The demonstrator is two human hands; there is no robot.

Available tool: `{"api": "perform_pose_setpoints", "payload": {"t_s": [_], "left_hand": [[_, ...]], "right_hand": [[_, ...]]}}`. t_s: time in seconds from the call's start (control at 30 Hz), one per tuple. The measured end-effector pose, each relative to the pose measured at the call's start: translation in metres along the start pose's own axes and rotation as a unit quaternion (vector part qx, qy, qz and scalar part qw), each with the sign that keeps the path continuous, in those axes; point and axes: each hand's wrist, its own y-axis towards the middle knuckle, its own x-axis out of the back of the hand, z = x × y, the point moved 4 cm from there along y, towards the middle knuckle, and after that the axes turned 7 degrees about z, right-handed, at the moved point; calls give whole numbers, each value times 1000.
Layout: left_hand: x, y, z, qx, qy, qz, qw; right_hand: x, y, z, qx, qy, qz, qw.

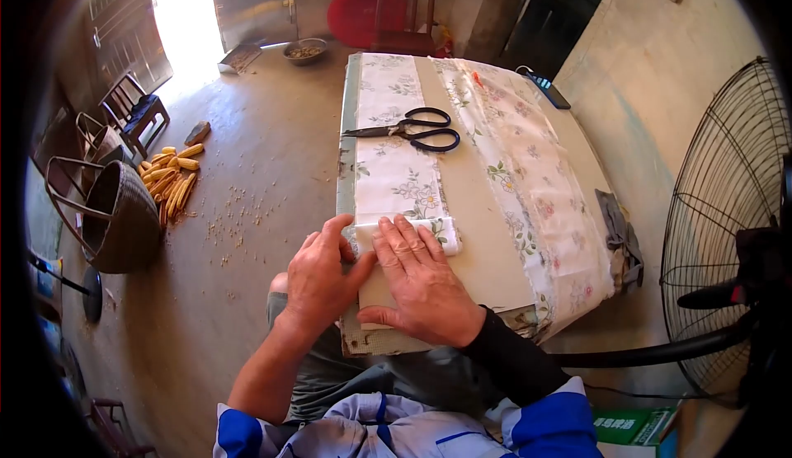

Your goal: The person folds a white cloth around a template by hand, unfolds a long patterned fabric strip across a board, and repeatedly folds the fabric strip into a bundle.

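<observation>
A white floral fabric strip (394, 179) runs lengthwise along the left side of the table, its near end turned over into a fold (445, 234). My right hand (425, 281) presses flat on that fold, fingers stretched out and thumb apart. At the fold's left end, my left hand (318, 277) has curled fingers and thumb closed about the cloth edge; the exact grip is partly hidden. Farther up the strip lie black-handled scissors (412, 130), blades pointing left. A wider floral cloth (540, 198) is spread along the table's right side.
Beige board (483, 252) shows between the cloths. A phone (549, 91) lies at the far right corner, and grey cloth (620, 239) hangs at the right edge. A fan (726, 235) stands close on the right. Corn cobs (171, 176) and a basket (120, 215) are on the left floor.
</observation>
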Motion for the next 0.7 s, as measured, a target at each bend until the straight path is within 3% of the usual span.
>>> {"api": "perform_pose_setpoints", "payload": {"t_s": [0.37,0.43,0.57,0.67,0.7], "left_hand": [[8,1,-3,33,35,44,998],[18,2,-15,15,114,19,993],[26,6,-50,-136,194,-71,969],[11,1,-80,-233,92,-29,968],[3,0,-86,-235,56,45,969]], "right_hand": [[11,-32,-44,-75,-15,32,997],[11,-35,-48,-79,-8,25,997],[11,-36,-47,-78,-20,21,997],[10,-35,-46,-80,-24,22,996],[10,-35,-46,-82,-26,25,996]]}}
